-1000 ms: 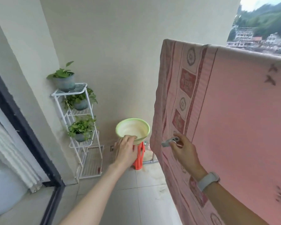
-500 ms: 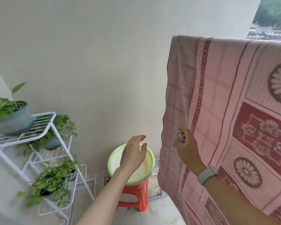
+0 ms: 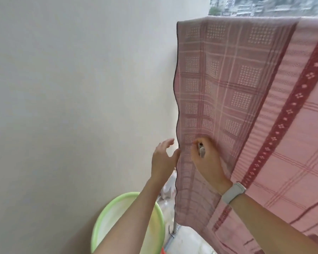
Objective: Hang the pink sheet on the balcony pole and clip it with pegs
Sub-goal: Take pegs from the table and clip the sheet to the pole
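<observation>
Currently basin [image 3: 99,226] sits nearest, at 6 o'clock under the left forearm. Left hand [image 3: 162,159] is spread, empty, thumb touching the sheet [image 3: 237,99] edge. Right hand [image 3: 207,160] pinches a grey peg [image 3: 201,150] against the fabric. Sheet is draped over the top, 1 o'clock, against the wall [image 3: 72,88].

The sheet [image 3: 246,99] is pink with paler checks, dotted squares and a dark red diamond-patterned stripe, the basin [image 3: 99,226] at lower centre light green, the wristband [image 3: 233,192] white, the wall [image 3: 72,88] cream.
</observation>
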A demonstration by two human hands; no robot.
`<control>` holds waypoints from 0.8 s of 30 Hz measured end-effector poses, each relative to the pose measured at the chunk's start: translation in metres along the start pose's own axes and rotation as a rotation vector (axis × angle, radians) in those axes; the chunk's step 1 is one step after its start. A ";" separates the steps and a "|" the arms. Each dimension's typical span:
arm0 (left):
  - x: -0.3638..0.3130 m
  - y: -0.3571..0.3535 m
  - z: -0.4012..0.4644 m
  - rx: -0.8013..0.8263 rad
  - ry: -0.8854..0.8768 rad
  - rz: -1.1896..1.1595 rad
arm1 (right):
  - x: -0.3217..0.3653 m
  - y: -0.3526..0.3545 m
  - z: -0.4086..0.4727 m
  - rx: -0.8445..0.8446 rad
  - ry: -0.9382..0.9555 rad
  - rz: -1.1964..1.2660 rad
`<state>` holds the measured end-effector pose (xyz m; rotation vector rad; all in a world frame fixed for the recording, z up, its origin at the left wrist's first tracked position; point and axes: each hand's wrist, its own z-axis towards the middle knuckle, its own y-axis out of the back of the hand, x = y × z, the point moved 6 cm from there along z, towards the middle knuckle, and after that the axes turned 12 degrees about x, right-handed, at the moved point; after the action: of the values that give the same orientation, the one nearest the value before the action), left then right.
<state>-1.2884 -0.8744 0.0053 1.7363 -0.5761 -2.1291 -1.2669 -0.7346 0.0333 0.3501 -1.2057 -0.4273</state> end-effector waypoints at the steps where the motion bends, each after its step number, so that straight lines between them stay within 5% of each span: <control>1: 0.000 -0.002 0.007 0.005 -0.030 -0.055 | 0.002 -0.001 0.005 -0.036 -0.025 -0.014; 8: 0.004 -0.010 0.019 0.035 -0.343 -0.052 | 0.003 -0.013 0.025 -0.154 -0.254 -0.338; 13: 0.025 0.004 0.042 0.102 -0.321 -0.243 | 0.000 -0.019 0.027 -0.190 -0.240 -0.391; 17: 0.019 -0.006 0.081 0.480 -0.139 -0.571 | 0.003 -0.014 0.012 -0.212 -0.142 -0.369; 20: -0.003 -0.028 0.092 0.820 -0.164 -0.721 | 0.009 -0.010 0.003 -0.245 -0.088 -0.391; 24: -0.005 -0.037 0.095 0.839 -0.113 -0.839 | 0.011 -0.007 -0.003 -0.258 -0.106 -0.391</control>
<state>-1.3803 -0.8307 0.0072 2.6687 -1.0086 -2.7830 -1.2616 -0.7457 0.0382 0.3427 -1.1682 -0.9406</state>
